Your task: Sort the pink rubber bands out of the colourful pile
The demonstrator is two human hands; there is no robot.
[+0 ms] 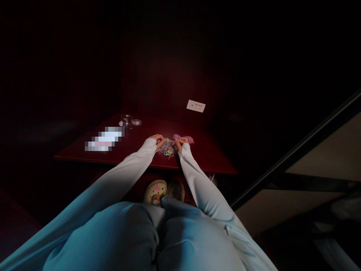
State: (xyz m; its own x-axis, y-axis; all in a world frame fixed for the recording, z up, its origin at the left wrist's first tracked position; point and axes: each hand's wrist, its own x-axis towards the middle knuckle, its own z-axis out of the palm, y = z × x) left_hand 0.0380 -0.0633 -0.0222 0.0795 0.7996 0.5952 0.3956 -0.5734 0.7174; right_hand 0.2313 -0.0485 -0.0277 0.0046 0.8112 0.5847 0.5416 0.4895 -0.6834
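My left hand [158, 140] and my right hand [180, 142] face each other low over the dark red table [135, 153]. Both have their fingers pinched together. Whatever lies between the fingertips is too small to make out. Beneath and between them is a loose pile of small coloured loops and strands [168, 152], in grey, yellow, light blue and purple. They look like thin elastic bands, though the kind is not certain. Just beyond my right hand lies a heap of pink and purple strands [188, 139], partly hidden by that hand.
A clear round container [126, 119] and a shallow clear dish or lid [136, 122] stand at the back left. A bright, pixelated flat object [104, 140] lies at the left. A white socket plate [196, 106] is on the back wall. Cream clogs [155, 190] show below the table edge.
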